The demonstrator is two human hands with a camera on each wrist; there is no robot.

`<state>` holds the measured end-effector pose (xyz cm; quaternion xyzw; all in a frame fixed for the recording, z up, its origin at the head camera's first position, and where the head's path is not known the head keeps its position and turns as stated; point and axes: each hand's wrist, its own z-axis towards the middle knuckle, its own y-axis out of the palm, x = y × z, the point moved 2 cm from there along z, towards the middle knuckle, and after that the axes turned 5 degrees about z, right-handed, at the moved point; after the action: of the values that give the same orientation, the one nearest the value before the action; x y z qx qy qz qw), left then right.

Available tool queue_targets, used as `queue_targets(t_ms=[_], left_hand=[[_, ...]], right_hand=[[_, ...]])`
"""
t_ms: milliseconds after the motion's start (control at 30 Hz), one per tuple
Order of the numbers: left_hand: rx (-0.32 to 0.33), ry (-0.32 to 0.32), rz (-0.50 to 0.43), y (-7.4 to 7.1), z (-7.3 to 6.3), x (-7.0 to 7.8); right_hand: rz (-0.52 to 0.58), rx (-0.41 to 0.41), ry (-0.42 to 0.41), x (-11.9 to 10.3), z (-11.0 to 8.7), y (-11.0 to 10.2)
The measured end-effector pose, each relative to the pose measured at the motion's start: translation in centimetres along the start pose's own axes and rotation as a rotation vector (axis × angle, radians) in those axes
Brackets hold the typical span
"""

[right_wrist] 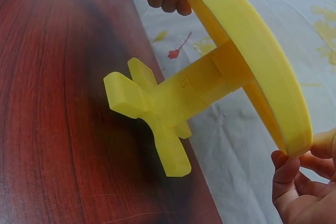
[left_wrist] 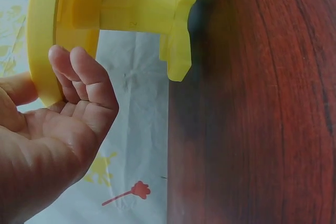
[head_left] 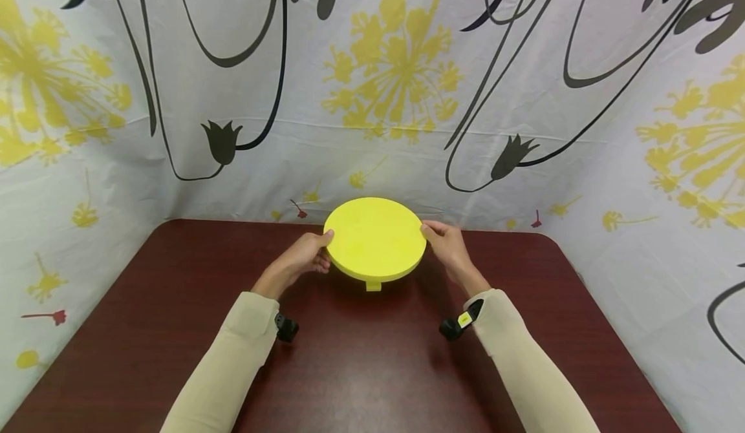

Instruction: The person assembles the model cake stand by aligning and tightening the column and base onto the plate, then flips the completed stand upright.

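Both hands hold a small yellow round-topped pedestal table (head_left: 375, 239) near the far edge of the big table. My left hand (head_left: 305, 256) grips the left rim, thumb at the edge and fingers curled underneath. On the opposite side my right hand (head_left: 451, 250) pinches the rim between thumb and fingers. From below, in the right wrist view, a thick central column (right_wrist: 191, 87) shows, marked with a small number. It ends in a cross-shaped foot (right_wrist: 157, 114) close over the dark surface. The left wrist view shows the same foot (left_wrist: 181, 51) side-on.
The dark reddish-brown wooden table (head_left: 349, 368) has rounded far corners. A white patterned cloth (head_left: 279, 97) with yellow and grey flowers hangs behind it and along both sides. Black wrist cameras (head_left: 286, 328) sit at the cuffs of the beige sleeves (head_left: 227, 362).
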<state>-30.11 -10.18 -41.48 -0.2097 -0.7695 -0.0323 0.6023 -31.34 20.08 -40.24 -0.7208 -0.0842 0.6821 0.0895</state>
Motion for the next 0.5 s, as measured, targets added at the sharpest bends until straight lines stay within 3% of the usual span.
queue_targets(t_ms=[500], left_hand=[[0.001, -0.036, -0.017, 0.2, 0.1, -0.7]], right_hand=[[-0.028, 0.02, -0.008, 1.2, -0.2, 0.4]])
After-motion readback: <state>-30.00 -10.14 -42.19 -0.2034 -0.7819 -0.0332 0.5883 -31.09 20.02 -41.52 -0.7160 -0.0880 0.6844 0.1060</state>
